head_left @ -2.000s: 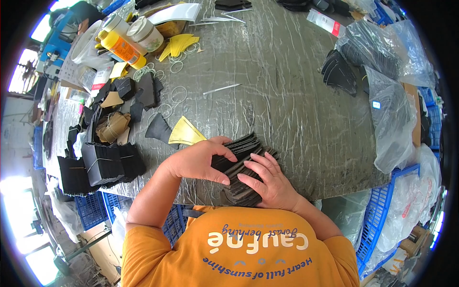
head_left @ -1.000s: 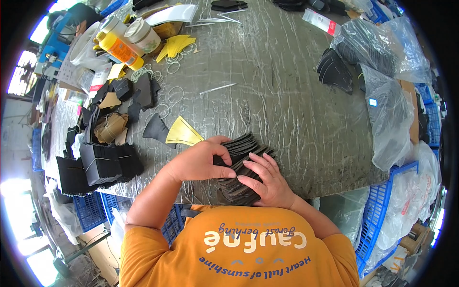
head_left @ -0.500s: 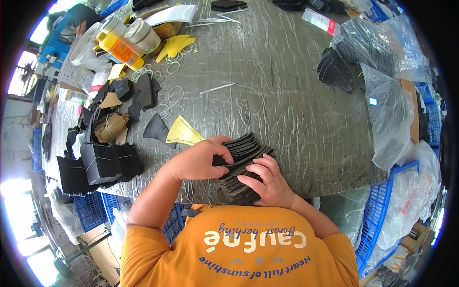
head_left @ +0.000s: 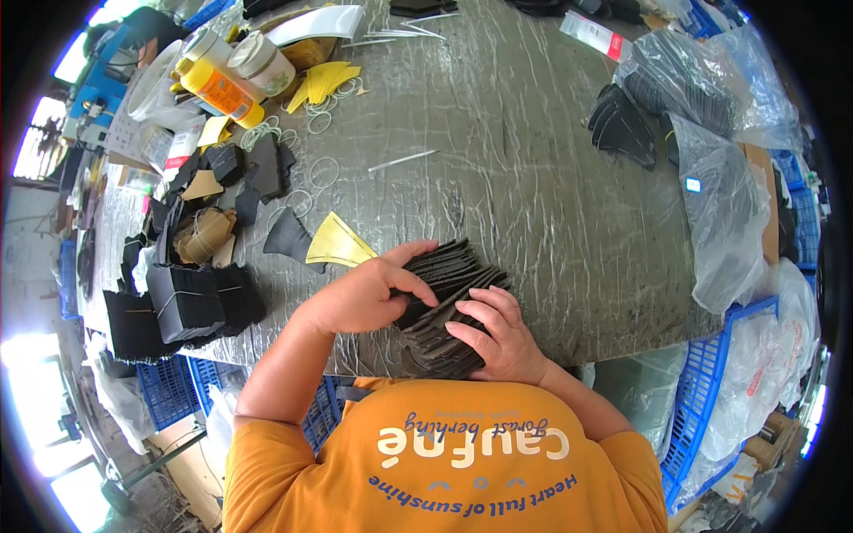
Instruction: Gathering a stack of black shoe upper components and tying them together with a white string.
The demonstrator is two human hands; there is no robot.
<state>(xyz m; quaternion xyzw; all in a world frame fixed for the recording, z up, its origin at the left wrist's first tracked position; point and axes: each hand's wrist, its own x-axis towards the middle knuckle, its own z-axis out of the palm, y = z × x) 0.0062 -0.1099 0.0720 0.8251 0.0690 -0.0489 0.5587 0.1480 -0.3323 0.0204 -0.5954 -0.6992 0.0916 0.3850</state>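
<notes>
Stack of thin dark pieces [head_left: 434, 332], one, layers leaning, at the near side of the desk [head_left: 551, 204]: right hand [head_left: 508, 339] curled over its right side, holding it; left hand [head_left: 360, 293] with forefinger stretched toward the far end and another fingertip among the layers, pinch or no pinch cannot be told. Handling, as judged: right hand best used as a firm backstop, left fingertip parting layers singly and lightly, edges flush, lest the row slump. Beyond: yellow fan-shaped piece [head_left: 339, 242], overlapping a dark loose piece [head_left: 289, 238]; farther, white pen-like stick [head_left: 402, 162].
</notes>
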